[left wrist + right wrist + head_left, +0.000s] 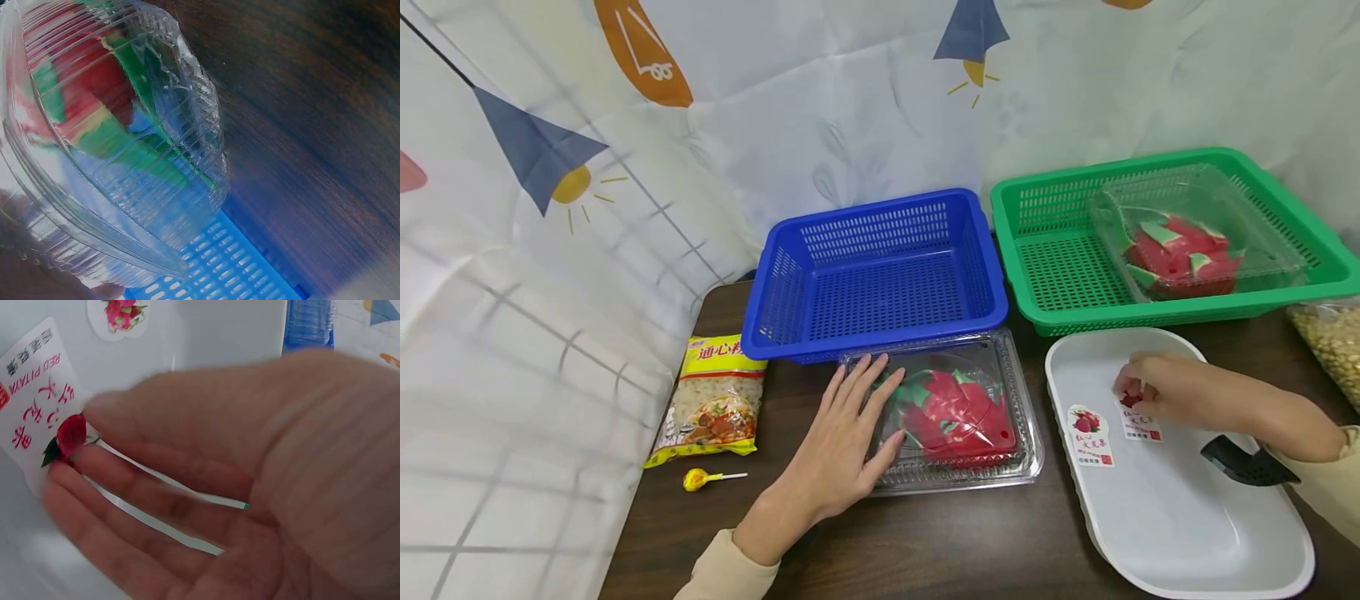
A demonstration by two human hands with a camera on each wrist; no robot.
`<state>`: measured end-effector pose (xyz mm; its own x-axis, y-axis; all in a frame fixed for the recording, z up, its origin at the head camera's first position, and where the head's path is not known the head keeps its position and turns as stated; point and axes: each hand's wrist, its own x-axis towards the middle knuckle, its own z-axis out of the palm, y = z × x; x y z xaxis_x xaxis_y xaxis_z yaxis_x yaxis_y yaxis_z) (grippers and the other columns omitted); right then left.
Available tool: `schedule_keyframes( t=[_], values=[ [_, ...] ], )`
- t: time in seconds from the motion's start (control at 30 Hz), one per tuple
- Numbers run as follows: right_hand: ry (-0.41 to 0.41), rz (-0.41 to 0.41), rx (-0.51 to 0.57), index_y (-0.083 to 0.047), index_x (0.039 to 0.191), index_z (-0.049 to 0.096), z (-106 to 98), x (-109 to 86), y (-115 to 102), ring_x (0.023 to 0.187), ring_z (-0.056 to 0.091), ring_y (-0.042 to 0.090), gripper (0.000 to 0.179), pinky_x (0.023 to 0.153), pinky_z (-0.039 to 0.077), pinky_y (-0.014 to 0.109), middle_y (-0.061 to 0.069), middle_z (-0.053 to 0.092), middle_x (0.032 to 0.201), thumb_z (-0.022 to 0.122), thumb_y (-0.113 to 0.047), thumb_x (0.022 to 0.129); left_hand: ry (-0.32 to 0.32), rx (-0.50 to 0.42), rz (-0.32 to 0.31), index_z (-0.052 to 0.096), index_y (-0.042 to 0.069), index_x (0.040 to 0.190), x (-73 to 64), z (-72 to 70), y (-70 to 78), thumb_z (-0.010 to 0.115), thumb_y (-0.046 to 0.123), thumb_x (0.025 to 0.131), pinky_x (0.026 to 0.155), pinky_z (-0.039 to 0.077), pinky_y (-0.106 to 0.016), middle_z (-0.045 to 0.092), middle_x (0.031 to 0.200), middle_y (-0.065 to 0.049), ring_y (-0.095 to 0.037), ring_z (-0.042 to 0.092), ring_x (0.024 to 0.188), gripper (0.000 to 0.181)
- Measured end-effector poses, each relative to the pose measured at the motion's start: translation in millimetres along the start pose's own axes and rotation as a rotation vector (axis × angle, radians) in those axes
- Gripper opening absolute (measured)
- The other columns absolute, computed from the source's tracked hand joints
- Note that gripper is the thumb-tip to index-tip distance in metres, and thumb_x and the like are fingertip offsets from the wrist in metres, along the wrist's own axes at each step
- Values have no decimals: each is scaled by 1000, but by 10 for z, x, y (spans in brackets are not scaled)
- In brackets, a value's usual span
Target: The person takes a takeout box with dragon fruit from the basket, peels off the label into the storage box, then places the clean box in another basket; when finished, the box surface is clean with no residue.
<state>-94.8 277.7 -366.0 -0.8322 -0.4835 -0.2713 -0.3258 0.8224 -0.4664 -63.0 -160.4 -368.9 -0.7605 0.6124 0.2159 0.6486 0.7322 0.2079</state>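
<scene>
My left hand [842, 446] rests on the left side of a clear plastic clamshell box [1026, 442], fingers spread over its lid. Inside the box lies a red dragon fruit [958, 412] with green scales. The left wrist view shows the box's ribbed wall [187, 125] close up. Over the white tray [1195, 533], my right hand [1172, 387] pinches a dragon fruit label [47, 400] at its picture end, between thumb and fingertips. A second such label [1092, 437] lies to the left in the tray.
Behind the box stands a blue basket [880, 342]. A green basket [1075, 315] at the back right holds another boxed dragon fruit [1183, 254]. On the left are a pasta bag [715, 396] and a yellow lollipop [697, 479]. A bag of pale kernels [1333, 337] sits at the right edge.
</scene>
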Motion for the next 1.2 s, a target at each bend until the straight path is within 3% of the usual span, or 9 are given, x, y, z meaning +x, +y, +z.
schedule_keyframes(
  t=[0.1, 0.27, 0.53, 0.7, 0.8, 0.93, 1.0, 1.07, 1.2],
  values=[
    [38, -10, -12, 6, 108, 74, 1, 18, 9, 89, 62, 20, 28, 72, 61, 32, 4, 66, 99, 85, -3, 83, 1, -1, -5, 36, 11, 162, -11, 3, -2, 54, 39, 103, 127, 12, -59, 28, 170, -15, -33, 19, 159, 68],
    [27, -18, -12, 2, 110, 75, -36, -2, -1, 93, 65, 22, 28, 75, 62, 34, 3, 68, 102, 85, -8, 85, 13, 1, -3, 36, 11, 162, -18, 13, -11, 55, 39, 104, 127, 11, -58, 29, 169, -15, -34, 19, 159, 67],
    [-133, -71, 35, -4, 107, 77, -44, -96, -52, 84, 57, 5, 19, 69, 56, 23, -7, 67, 98, 79, -16, 92, 16, 6, -5, 36, 11, 162, -36, 19, -13, 54, 39, 104, 126, 15, -61, 30, 169, -15, -33, 19, 159, 67],
    [-137, -162, 56, -10, 108, 77, -48, -129, -154, 85, 56, -2, 15, 71, 57, 24, -10, 69, 102, 77, -18, 95, 28, 10, 0, 37, 10, 162, -37, 19, -10, 55, 39, 103, 126, 15, -61, 30, 169, -16, -35, 21, 158, 67],
    [-58, -176, 85, -13, 113, 76, -71, -138, -351, 87, 60, -2, 17, 72, 57, 24, -12, 70, 105, 74, -19, 98, 33, 13, 5, 37, 10, 161, -37, 16, -9, 55, 39, 103, 125, 16, -62, 30, 168, -16, -35, 22, 158, 67],
    [209, -211, 151, -15, 121, 72, -26, -130, -670, 92, 68, 5, 24, 73, 59, 26, -9, 71, 113, 75, -12, 97, 34, 11, 8, 38, 10, 161, -26, 8, -7, 55, 39, 102, 126, 15, -61, 31, 168, -16, -35, 22, 158, 68],
    [303, -216, 204, -15, 128, 68, 14, -117, -813, 98, 71, 11, 32, 74, 60, 29, -3, 69, 122, 75, -11, 97, 29, 13, 7, 37, 11, 162, -15, 6, -7, 55, 39, 103, 127, 13, -59, 30, 168, -16, -35, 21, 158, 68],
    [322, -202, 266, -14, 138, 61, 50, -90, -933, 105, 71, 21, 41, 78, 62, 36, 5, 64, 132, 74, -14, 99, 26, 14, 8, 37, 11, 162, -6, 6, -6, 55, 39, 103, 127, 13, -59, 30, 168, -16, -34, 21, 158, 67],
    [233, -114, 368, -16, 156, 41, 103, -29, -1086, 121, 63, 34, 61, 85, 60, 50, 16, 50, 146, 69, -28, 103, 25, 18, 12, 37, 12, 162, 0, 9, 0, 54, 40, 103, 127, 14, -59, 31, 168, -16, -35, 21, 158, 67]
  ],
)
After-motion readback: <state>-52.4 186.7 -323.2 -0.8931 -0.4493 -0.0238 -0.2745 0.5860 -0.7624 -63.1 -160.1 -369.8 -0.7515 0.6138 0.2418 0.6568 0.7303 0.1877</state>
